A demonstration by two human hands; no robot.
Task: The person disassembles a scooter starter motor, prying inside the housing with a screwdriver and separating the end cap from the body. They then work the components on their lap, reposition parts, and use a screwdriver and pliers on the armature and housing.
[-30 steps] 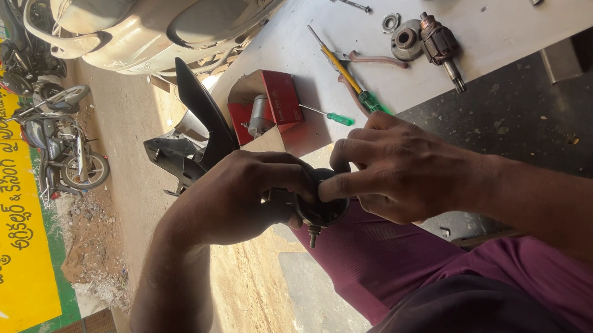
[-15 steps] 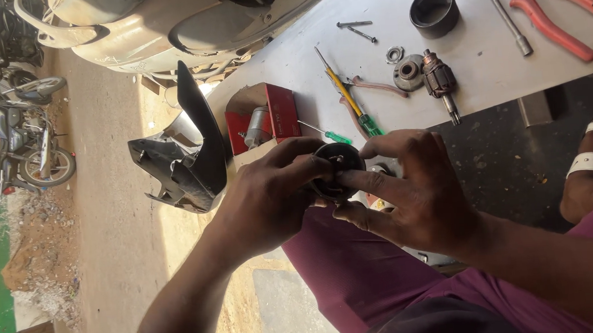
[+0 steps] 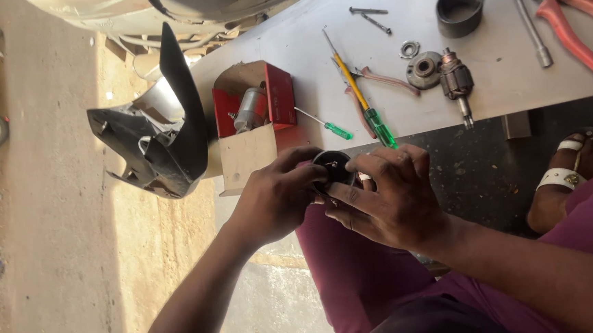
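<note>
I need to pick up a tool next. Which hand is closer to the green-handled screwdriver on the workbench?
Right. The right hand lies just below the green-handled screwdriver, its fingers almost under the handle tip. The left hand is farther to the side.

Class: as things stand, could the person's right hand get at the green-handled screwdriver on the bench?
Probably not at once: the right hand and left hand both grip the small black round part. The green-handled screwdriver lies uncovered just beyond them.
</note>
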